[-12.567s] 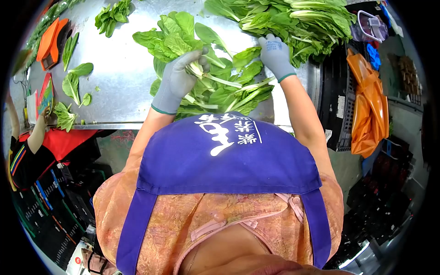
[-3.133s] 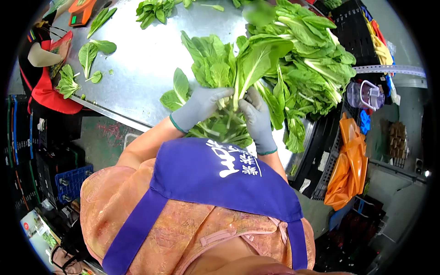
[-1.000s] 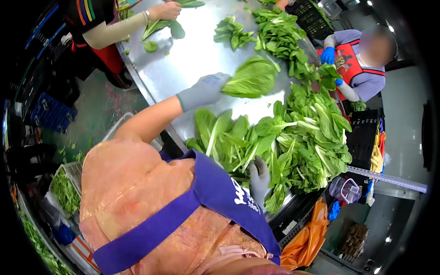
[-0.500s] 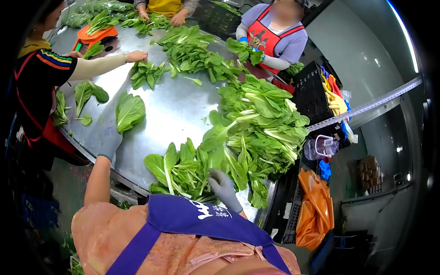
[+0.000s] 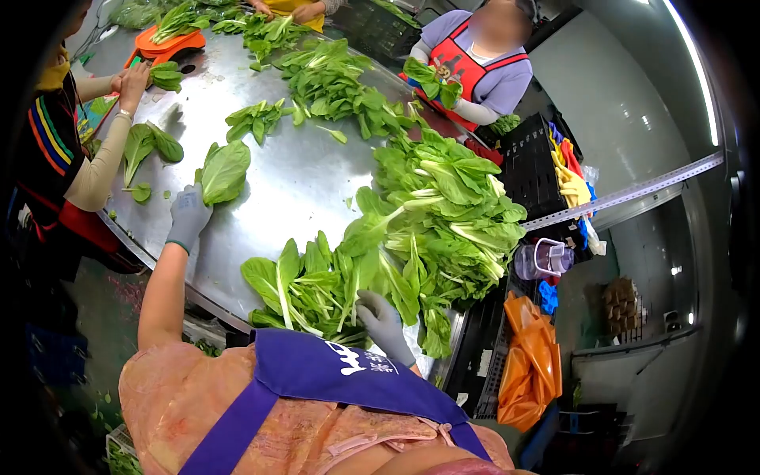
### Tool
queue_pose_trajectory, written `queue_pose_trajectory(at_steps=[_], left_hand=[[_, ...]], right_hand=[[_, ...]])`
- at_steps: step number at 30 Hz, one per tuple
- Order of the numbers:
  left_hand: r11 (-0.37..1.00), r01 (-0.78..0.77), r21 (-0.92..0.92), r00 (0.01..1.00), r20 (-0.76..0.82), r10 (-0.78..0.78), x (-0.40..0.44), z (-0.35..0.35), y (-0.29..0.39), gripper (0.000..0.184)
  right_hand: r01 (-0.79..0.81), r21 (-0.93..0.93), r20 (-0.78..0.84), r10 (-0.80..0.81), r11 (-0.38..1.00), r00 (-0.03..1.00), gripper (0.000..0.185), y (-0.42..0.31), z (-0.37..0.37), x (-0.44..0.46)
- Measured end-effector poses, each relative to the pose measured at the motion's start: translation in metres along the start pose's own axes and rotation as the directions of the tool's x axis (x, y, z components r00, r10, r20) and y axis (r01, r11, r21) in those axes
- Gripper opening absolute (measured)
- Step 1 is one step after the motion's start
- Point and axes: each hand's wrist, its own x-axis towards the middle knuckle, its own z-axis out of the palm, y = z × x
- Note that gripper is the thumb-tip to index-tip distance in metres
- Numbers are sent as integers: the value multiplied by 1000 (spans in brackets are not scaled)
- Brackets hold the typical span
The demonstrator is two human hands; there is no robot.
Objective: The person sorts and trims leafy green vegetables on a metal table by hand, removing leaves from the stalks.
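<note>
My left hand (image 5: 190, 212), in a grey glove, is closed around the stem end of a leafy bok choy (image 5: 226, 172) over the steel table (image 5: 273, 194). My right hand (image 5: 383, 323), gloved alike, is at the near edge beside a heap of bok choy (image 5: 305, 285). Its fingers are loosely bent and apart, with the tips against the greens; no grip shows. A bigger pile of bok choy (image 5: 451, 206) rises to the right, its pale stems pointing several ways.
More greens (image 5: 328, 79) lie across the far side, with a small bunch (image 5: 255, 120) nearer. An orange scale (image 5: 158, 49) carries greens at the far left. Co-workers stand at the left, back and right edges. Black crates (image 5: 532, 170) and an orange plastic bag (image 5: 529, 364) are at right.
My left hand has shifted slightly with the bok choy, now seen more clearly. The left co-worker's arm has drawn back from the small bunch. My right hand has barely moved.
</note>
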Motion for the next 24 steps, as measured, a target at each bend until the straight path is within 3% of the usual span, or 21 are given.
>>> queue_pose_trajectory(at_steps=[3,5,7,12,14,15,17,19,21,22,23,24], left_hand=[[964,-1,-265,998,56,17,15,4,-16,50],[791,79,-607,985,171,33,17,3,-27,50],[511,226,-829,941,322,106,15,-13,-28,53],[392,458,-798,795,565,220,3,-39,-19,45],[397,499,-771,761,609,226,4,-34,-22,49],[560,428,-710,781,602,167,9,-31,-23,52],[825,276,-492,823,564,61,19,-26,-25,57],[656,175,-735,907,379,183,13,-38,-17,64],[736,122,-665,947,301,115,27,-8,-36,66],[483,118,-867,936,259,237,17,-34,-29,68],[560,6,-828,987,96,132,17,-28,-33,68],[672,55,-739,987,141,75,17,-36,-39,73]], right_hand=[[-20,-18,16,21,1000,1000,37,-10,-4,0],[-42,-35,46,44,998,998,40,-13,-3,1],[-65,-3,60,65,998,996,40,-13,-1,1],[60,-74,15,-59,995,998,36,4,1,2],[-6,-30,16,7,1000,1000,36,5,1,2],[-39,-5,17,39,999,999,37,5,1,3],[-76,14,30,75,997,997,38,-5,1,2],[-8,29,-7,8,1000,1000,37,4,6,3],[10,-43,2,-10,999,1000,36,19,3,5],[27,-65,8,-27,998,1000,36,15,4,4],[-27,-73,32,30,997,999,39,-2,3,3],[-79,-85,60,84,993,995,41,-15,2,1]])
